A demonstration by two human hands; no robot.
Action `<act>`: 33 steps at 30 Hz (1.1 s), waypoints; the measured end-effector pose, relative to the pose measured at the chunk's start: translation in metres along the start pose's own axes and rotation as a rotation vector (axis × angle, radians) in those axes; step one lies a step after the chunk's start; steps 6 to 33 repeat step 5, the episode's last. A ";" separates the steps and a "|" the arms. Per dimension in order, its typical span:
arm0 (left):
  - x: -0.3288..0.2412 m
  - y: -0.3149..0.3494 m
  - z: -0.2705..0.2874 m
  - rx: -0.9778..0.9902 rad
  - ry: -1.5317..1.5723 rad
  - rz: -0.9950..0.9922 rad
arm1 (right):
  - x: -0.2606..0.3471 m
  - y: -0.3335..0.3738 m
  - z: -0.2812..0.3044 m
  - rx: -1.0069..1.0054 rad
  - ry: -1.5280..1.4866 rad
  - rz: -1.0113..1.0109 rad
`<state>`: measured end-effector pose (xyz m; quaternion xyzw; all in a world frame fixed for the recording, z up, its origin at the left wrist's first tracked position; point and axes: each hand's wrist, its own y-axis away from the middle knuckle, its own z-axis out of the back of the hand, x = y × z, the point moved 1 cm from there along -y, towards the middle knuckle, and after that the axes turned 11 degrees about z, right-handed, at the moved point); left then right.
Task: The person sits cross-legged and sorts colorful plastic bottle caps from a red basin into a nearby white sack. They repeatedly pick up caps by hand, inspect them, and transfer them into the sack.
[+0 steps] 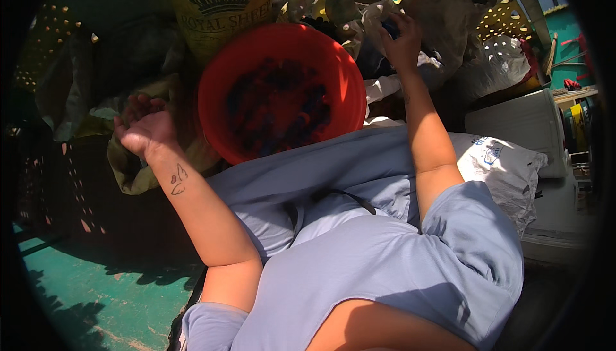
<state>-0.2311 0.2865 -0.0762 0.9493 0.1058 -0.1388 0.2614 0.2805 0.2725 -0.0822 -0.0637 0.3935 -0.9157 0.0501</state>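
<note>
A red plastic tub (pixel 351 88) stands in front of me, with many small dark blue and reddish pieces (pixel 279 107) at its bottom. To the left of it, my left hand (pixel 146 128) is turned palm up, its fingers loosely bent and apart, holding nothing. It hovers above an olive cloth-like sack (pixel 138 174). On the far right, my right hand (pixel 403 42) reaches to the mouth of a pale plastic bag (pixel 375 17). Its fingers are bent round something small and dark that I cannot make out.
Behind the tub stands a yellow printed sack (pixel 224 11). Translucent plastic bags (pixel 443 11) crowd the back right, before a perforated yellow crate (pixel 504 24). A white printed sack (pixel 507 171) lies by my right side, near a white container (pixel 516 126). Green floor (pixel 115 306) shows at lower left.
</note>
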 end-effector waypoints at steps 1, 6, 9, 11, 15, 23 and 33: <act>-0.001 -0.001 0.002 -0.002 0.010 0.008 | 0.029 0.011 -0.011 0.132 -0.098 0.071; -0.004 -0.001 0.001 0.008 0.017 0.017 | 0.151 0.052 -0.053 0.635 -0.388 0.466; -0.004 -0.001 0.001 0.008 0.017 0.017 | 0.151 0.052 -0.053 0.635 -0.388 0.466; -0.004 -0.001 0.001 0.008 0.017 0.017 | 0.151 0.052 -0.053 0.635 -0.388 0.466; -0.004 -0.001 0.001 0.008 0.017 0.017 | 0.151 0.052 -0.053 0.635 -0.388 0.466; -0.004 -0.001 0.001 0.008 0.017 0.017 | 0.151 0.052 -0.053 0.635 -0.388 0.466; -0.004 -0.001 0.001 0.008 0.017 0.017 | 0.151 0.052 -0.053 0.635 -0.388 0.466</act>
